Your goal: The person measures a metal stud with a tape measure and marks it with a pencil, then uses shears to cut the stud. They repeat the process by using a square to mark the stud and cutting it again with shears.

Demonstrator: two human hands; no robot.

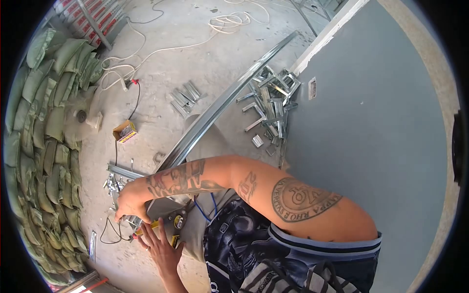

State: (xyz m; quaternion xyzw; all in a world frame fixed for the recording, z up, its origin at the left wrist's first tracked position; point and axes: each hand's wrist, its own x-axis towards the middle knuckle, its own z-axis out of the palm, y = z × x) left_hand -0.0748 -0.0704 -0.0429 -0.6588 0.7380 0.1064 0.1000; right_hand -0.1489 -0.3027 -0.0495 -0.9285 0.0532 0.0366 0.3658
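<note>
My right hand (131,201), at the end of the tattooed arm, curls down over metal at the near end of a long shiny metal channel (210,115). The channel slants away to the upper right and passes behind my forearm. Just below, my left hand (163,250) lies with fingers stretched and thumb apart. Its fingertips touch the metal and a yellow piece (155,224) whose kind I cannot make out. A round black-and-yellow tape measure (179,221) rests on a dark surface beside the left hand. My fingers partly hide the contact points.
Cut metal channel pieces (273,105) are heaped against the grey wall panel (371,93). More short pieces (185,97) lie on the floor. A yellow box (124,132) stands near a power cord (134,105). Stacked green sacks (49,122) line the left side.
</note>
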